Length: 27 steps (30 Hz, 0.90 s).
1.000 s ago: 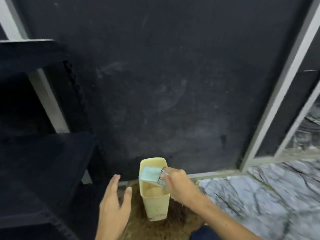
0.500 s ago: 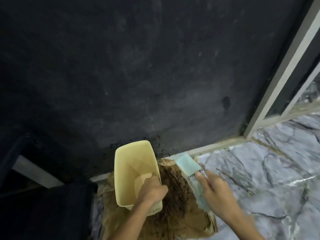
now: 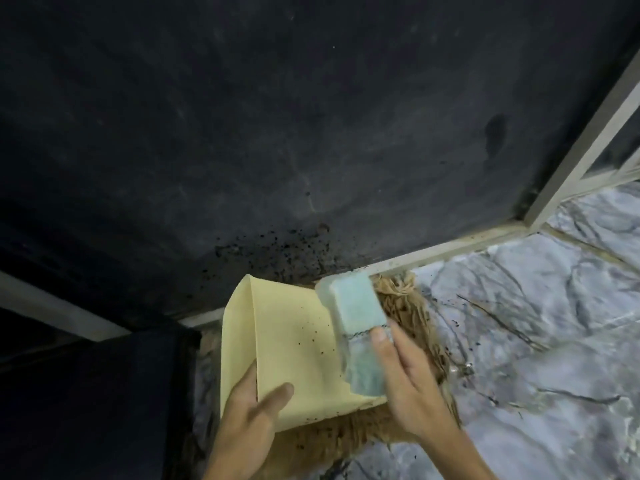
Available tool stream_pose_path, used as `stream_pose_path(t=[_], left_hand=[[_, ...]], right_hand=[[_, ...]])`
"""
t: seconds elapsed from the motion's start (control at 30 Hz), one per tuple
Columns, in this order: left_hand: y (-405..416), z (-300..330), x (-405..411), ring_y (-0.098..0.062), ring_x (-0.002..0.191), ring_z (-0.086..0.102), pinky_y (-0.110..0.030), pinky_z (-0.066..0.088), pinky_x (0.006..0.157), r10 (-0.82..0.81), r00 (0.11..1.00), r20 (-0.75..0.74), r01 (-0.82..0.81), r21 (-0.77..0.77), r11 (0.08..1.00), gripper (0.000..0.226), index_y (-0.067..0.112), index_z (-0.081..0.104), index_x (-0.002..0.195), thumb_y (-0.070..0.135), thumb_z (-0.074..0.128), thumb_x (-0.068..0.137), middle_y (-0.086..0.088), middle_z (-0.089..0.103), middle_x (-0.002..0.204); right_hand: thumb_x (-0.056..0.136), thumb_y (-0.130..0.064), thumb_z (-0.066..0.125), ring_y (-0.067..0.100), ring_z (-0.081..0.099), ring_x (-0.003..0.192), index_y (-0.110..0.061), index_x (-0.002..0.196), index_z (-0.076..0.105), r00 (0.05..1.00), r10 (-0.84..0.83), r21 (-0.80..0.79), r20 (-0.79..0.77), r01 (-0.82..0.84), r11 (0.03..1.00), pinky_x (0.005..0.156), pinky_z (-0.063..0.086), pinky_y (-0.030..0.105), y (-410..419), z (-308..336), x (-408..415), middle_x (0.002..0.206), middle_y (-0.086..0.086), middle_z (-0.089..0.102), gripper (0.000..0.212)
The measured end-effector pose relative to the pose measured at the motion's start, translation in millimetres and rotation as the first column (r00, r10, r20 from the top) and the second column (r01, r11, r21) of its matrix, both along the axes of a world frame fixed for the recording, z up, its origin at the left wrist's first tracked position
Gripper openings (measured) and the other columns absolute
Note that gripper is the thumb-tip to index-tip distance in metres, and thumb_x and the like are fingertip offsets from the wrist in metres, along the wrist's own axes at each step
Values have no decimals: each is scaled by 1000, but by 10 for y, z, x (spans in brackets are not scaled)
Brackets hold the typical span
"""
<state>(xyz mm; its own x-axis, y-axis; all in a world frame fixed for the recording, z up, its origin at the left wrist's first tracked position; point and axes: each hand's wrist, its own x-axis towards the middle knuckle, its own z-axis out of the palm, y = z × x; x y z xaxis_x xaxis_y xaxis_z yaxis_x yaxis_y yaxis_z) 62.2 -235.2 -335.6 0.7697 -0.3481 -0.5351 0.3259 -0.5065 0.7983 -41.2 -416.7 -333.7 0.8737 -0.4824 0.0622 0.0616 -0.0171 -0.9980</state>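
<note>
A pale yellow plastic bin (image 3: 294, 348) lies tilted on its side over a brown shaggy mat (image 3: 405, 310), its flat wall facing me and flecked with dark specks. My left hand (image 3: 249, 414) grips the bin's near corner, thumb on the wall. My right hand (image 3: 408, 375) holds a light blue rectangular block (image 3: 356, 313) in a clear wrapper, pinched at its near end, laid against the bin's right edge.
A dark wall (image 3: 311, 133) rises behind, with black specks (image 3: 277, 244) near its base. A pale metal frame (image 3: 571, 161) runs up at the right. Grey marbled floor (image 3: 536, 341) spreads to the right. A black cabinet (image 3: 90, 403) stands at the left.
The bin has tipped further onto its side, its outer wall now toward me. My left hand moved from the bin's inside to its near corner. The blue block moved against the bin's right edge.
</note>
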Motion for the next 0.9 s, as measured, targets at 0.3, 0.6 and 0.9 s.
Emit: stream_pose_path(t=[0.3, 0.6, 0.9], left_hand=[[238, -265, 130, 2, 130, 61, -13, 55, 94, -100, 995, -21, 93, -202, 975, 64, 39, 52, 145, 1, 65, 94, 22, 68, 138], [299, -422, 176, -5, 122, 69, -36, 42, 112, -12, 990, -141, -14, -178, 984, 75, 39, 55, 140, 9, 71, 73, 10, 76, 130], [285, -389, 56, -8, 115, 73, -36, 43, 108, 16, 982, -186, -53, -195, 979, 72, 32, 62, 133, -1, 72, 70, 3, 80, 123]], right_hand=[[97, -56, 25, 16, -2, 151, -15, 155, 15, 927, 82, -718, -367, -338, 608, 121, -1, 46, 593, -734, 759, 165, 8, 8, 72], [90, -71, 21, 13, -29, 145, -27, 153, -15, 718, 79, -464, -692, -525, 713, 120, -14, 41, 12, -963, 668, 158, -4, -29, 85], [99, -32, 26, 24, 38, 140, -12, 130, 49, 928, -92, -640, -362, -175, 748, 111, 32, 51, 99, -1161, 981, 150, 12, 44, 44]])
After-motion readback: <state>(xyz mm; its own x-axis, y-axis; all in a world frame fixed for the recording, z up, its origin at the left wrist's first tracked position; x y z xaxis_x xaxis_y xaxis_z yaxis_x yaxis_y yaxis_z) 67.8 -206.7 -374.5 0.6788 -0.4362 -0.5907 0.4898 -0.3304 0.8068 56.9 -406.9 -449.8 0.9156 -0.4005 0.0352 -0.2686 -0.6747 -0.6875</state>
